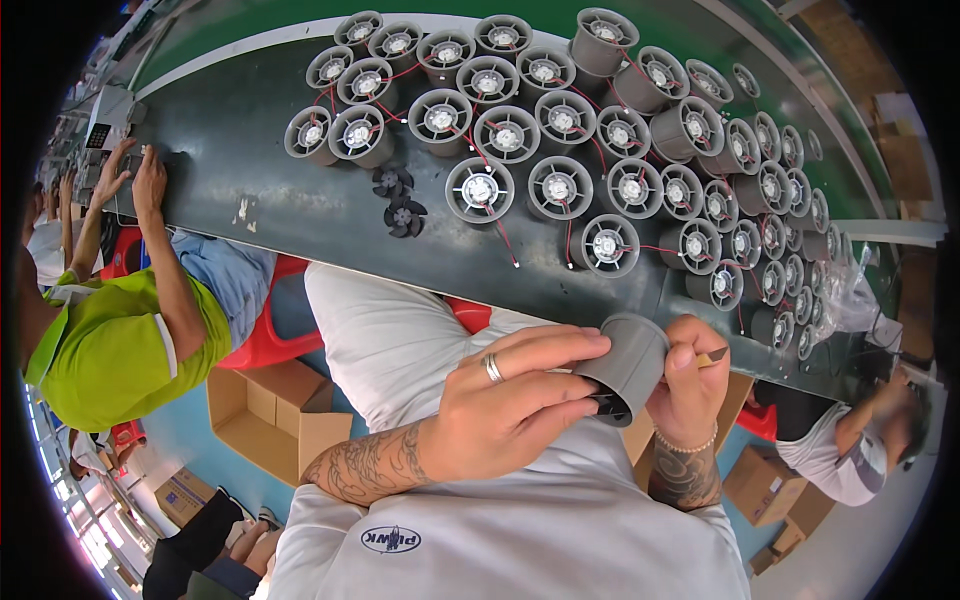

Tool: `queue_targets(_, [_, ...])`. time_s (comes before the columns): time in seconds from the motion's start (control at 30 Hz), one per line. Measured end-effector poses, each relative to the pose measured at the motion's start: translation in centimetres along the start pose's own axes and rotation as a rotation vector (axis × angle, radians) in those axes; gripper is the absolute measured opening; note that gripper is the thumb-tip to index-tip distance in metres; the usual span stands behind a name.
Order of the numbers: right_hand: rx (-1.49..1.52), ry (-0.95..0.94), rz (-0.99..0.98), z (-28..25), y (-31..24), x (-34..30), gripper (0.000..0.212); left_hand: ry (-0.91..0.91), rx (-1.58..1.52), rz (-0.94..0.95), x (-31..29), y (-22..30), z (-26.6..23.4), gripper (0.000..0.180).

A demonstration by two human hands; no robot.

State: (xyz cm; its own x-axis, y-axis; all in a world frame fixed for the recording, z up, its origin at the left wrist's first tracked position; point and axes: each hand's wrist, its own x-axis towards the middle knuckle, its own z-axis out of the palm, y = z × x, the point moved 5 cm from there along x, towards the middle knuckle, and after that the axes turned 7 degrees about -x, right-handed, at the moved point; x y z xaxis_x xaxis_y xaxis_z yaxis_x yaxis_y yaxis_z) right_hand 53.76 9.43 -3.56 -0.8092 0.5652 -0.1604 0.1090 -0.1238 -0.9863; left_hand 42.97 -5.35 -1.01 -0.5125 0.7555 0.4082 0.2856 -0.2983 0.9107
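Observation:
In front of my chest, my left hand (pixel 505 400) grips a grey cylindrical fan housing (pixel 637 358) from its left side. The housing is tilted, and dark parts show at its lower opening, near my left fingertips. Against the right side of the housing is my right hand (pixel 690 385), its fingers curled. Between the thumb and fingers of that hand sticks out a small flat tan piece (pixel 712 357); its kind I cannot make out. Two black fan impellers (pixel 404 215) lie on the dark bench beyond my hands.
Several grey fan housings (pixel 480 190) with red wires crowd the dark bench (pixel 260 190). A clear plastic bag (pixel 848 295) lies at its right end. Cardboard boxes (pixel 262 410) stand on the floor. Co-workers sit at the left, one in a yellow-green shirt (pixel 130 345), and at the right.

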Motion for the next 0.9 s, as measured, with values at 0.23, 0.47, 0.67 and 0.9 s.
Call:
queue_targets(0.23, [-0.028,-0.017,-0.021,-0.3,0.1,-0.3,0.040,0.116,-0.157,-0.023,-1.0,-0.6,0.1,0.023])
queue_targets(0.47, [0.013,-0.022,0.017,0.3,-0.1,-0.1,0.038,-0.027,-0.528,-0.436,-0.1,-2.1,0.8,0.045])
queue_targets(0.67, [0.131,-0.069,0.092,0.7,0.4,0.1,0.026,-0.228,-0.497,-0.478,0.4,-2.1,0.9,0.054])
queue_targets(0.9, [0.220,-0.086,0.274,2.1,0.5,1.1,0.023,-0.147,-0.548,-0.613,0.4,-1.9,-0.1,0.061])
